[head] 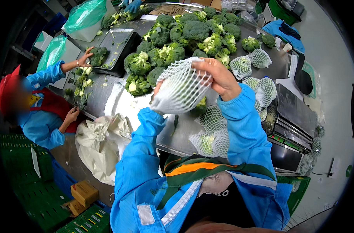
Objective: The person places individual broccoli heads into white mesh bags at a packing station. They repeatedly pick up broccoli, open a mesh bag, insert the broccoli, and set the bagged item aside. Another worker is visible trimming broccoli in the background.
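Both my hands grip a white foam net sleeve (179,90) above the metal table. My right hand (219,75) pinches its open mesh at the upper right. My left hand (157,93) is at its left side, mostly hidden behind the sleeve. Something pale green shows through the mesh; its form is unclear. A large heap of broccoli heads (195,30) lies just beyond my hands. Netted heads of broccoli (207,142) rest near the table edge by my right forearm, and more netted heads (241,67) lie to the upper right.
At the left, a co-worker in a red cap (9,90) touches a broccoli head (98,56) beside a black tray (118,46). A metal machine (296,116) stands at the right. A whitish sack (98,148) hangs by the table's near edge. Blue-gloved hands (133,6) work at the far side.
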`<action>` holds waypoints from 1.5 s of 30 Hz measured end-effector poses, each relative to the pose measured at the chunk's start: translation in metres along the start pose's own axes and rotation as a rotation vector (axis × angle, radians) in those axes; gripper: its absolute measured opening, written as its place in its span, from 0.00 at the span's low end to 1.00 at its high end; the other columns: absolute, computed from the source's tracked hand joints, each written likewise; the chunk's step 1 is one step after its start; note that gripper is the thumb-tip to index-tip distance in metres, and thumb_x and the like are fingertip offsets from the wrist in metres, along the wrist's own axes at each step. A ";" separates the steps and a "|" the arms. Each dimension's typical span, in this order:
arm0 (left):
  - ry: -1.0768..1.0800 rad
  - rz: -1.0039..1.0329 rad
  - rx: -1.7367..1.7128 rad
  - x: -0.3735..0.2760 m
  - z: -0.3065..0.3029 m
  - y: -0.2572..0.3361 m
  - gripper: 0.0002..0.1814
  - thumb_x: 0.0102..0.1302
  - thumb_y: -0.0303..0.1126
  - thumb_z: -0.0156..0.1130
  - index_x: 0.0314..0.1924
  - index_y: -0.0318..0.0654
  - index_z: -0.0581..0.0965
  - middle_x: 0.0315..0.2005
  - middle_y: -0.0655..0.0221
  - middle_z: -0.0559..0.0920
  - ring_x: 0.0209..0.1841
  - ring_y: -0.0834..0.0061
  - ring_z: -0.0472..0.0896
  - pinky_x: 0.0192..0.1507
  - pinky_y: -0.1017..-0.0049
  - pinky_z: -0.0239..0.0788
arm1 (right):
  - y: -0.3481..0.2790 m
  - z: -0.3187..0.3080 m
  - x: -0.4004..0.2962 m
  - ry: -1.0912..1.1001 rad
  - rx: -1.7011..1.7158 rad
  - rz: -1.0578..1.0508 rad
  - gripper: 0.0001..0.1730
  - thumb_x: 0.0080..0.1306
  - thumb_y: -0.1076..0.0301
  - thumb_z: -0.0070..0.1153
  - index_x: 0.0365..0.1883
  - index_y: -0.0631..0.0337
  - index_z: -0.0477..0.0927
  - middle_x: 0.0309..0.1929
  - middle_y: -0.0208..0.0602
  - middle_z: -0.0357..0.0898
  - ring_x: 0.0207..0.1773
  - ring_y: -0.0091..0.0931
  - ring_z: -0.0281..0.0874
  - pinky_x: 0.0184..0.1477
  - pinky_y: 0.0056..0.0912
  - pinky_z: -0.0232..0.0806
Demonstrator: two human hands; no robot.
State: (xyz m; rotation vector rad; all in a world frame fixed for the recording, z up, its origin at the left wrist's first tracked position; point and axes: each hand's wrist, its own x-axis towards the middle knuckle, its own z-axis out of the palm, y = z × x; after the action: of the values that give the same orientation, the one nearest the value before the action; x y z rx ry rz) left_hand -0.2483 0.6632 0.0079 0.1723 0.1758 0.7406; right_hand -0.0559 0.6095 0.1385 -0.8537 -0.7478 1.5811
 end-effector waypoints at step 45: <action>1.555 0.046 2.192 -0.091 -0.178 0.216 0.26 0.56 0.33 0.61 0.57 0.45 0.71 0.58 0.54 0.67 0.58 0.47 0.65 0.60 0.56 0.56 | 0.028 -0.240 -0.052 0.565 -2.049 -0.024 0.31 0.59 0.56 0.60 0.59 0.54 0.69 0.66 0.49 0.56 0.69 0.46 0.50 0.65 0.57 0.53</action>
State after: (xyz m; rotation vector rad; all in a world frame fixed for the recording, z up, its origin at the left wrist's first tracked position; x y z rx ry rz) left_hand -0.4945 0.7738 -0.1092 1.6429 2.4608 0.2262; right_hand 0.1379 0.5585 -0.0064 -2.4474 -1.8075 -0.0929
